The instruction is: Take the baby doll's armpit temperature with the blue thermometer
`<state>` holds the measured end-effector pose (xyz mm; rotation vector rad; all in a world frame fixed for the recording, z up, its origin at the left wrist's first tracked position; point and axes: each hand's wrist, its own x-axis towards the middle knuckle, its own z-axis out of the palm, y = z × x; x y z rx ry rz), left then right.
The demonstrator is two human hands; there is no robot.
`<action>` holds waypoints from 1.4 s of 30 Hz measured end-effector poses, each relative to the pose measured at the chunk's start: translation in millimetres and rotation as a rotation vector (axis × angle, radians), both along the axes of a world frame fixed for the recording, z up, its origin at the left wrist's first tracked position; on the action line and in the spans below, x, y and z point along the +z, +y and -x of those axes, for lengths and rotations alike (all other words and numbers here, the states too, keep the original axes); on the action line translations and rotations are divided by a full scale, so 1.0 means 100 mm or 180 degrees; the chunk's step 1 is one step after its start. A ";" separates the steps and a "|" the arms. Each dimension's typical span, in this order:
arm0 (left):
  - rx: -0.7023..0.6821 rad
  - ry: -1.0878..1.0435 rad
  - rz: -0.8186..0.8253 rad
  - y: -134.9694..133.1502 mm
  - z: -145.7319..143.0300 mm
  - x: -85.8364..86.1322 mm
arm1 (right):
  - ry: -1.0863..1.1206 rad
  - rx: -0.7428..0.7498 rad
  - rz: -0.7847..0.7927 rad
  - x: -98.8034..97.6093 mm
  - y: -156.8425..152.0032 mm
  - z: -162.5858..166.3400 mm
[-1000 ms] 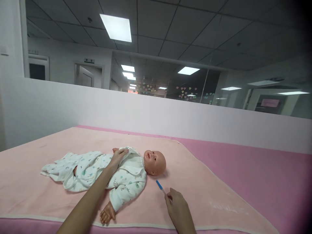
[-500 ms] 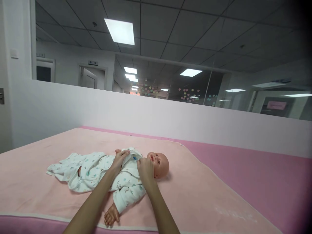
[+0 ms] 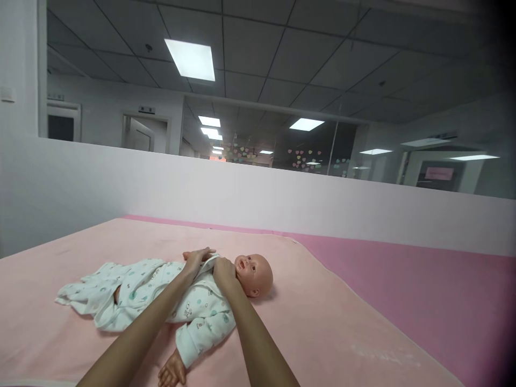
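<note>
A baby doll (image 3: 256,274) in a white patterned suit (image 3: 137,284) lies on its back on a light pink blanket (image 3: 322,328), head to the right. My left hand (image 3: 196,259) rests on the doll's far shoulder, fingers stretched out flat on the cloth. My right hand (image 3: 224,272) is closed at the suit's collar, just below the doll's chin. The thin blue-tipped stick it carried is hidden under the hand and cloth. The doll's near hand (image 3: 171,371) lies bare by the blanket's front edge.
The blanket covers a darker pink surface (image 3: 427,290) that runs on to the right. A low white partition wall (image 3: 282,201) stands close behind it, with glass and office rooms beyond.
My right hand left the blanket beside the doll's head, carrying the blue-tipped stick, and went to the doll's collar. The stick's tip has gone out of sight. My left hand stayed on the shoulder.
</note>
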<state>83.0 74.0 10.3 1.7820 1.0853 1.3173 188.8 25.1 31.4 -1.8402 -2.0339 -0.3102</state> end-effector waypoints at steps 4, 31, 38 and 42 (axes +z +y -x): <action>0.0350 0.1080 -0.0530 0.27 -0.08 0.05 | -0.0139 -0.0043 0.0230 0.02 -0.03 0.01; 0.1367 0.3187 -0.1059 -0.11 0.00 0.02 | -0.0268 -0.0382 0.0002 -0.21 -0.09 0.17; 0.1112 0.2915 -0.1065 -0.23 0.14 -0.03 | -0.0234 -0.0326 -0.0353 -0.21 -0.23 0.10; 0.0904 0.2614 -0.0895 -0.20 0.17 -0.08 | -0.0080 -0.0202 -0.0952 -0.29 -0.36 0.01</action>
